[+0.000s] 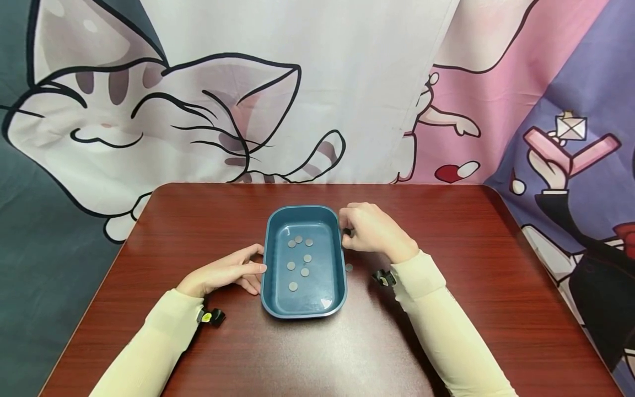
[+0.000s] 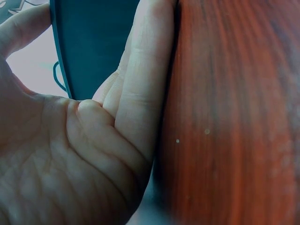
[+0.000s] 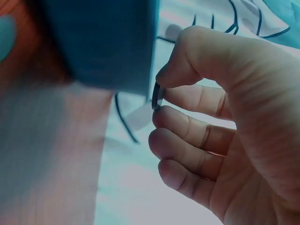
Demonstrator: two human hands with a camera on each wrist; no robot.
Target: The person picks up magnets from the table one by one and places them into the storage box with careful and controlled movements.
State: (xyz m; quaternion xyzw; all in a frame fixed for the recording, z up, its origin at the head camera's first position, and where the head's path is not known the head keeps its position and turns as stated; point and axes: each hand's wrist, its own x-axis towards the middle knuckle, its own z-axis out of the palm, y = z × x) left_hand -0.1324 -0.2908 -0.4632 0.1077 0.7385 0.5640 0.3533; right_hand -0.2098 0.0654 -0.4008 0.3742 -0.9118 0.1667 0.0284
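A blue rectangular tray [image 1: 303,309] stands on the table, with several small round silver coins [image 1: 305,272] scattered over its floor. My left hand [image 1: 230,272] touches the tray's left side, thumb at the rim and the other fingers fairly straight along the outer wall. Past the right rim, my right hand [image 1: 372,229] pinches a coin [image 3: 157,96] between thumb and fingertips, held on edge close beside the tray wall. Another coin [image 1: 349,267] lies on the table just right of the tray, below the right hand.
The reddish-brown wooden table [image 1: 446,220] reaches back to a curtain [image 1: 367,110] printed with cartoon cats. A small black wrist camera [image 1: 212,317] sits on the left cuff, and another camera [image 1: 384,277] on the right cuff.
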